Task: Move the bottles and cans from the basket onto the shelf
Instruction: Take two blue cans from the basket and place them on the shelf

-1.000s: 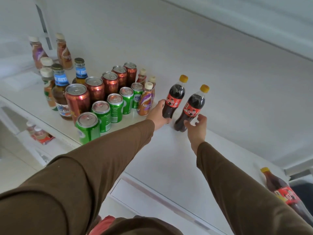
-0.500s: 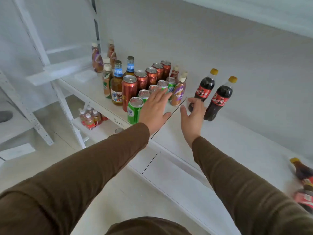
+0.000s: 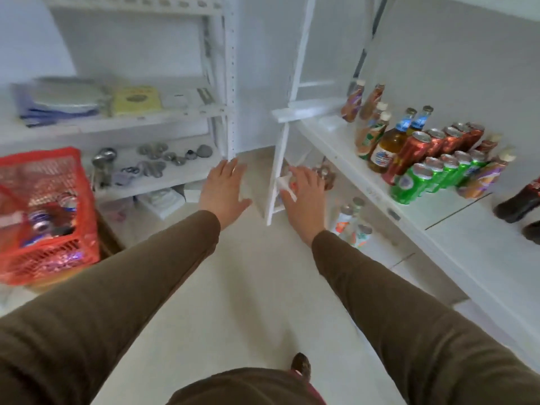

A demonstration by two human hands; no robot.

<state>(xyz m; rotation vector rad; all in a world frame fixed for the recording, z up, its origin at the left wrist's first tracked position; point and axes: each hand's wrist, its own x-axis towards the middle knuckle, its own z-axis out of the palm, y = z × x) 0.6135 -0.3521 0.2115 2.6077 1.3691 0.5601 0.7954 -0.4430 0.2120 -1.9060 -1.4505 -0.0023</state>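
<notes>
- Both hands have left the cola bottles on the shelf; view has swung left.
- Left hand, right hand: open, empty, fingers spread.
- Red basket, cans inside, sits far left of both hands.

Both hands off cola bottles, empty, swung toward basket.

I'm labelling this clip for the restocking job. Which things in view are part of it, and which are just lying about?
Part of the job:
red basket with cans inside
drinks shelf
green cans
cola bottles
left hand, right hand, both empty

Lying about:
metal parts
yellow packet
</notes>
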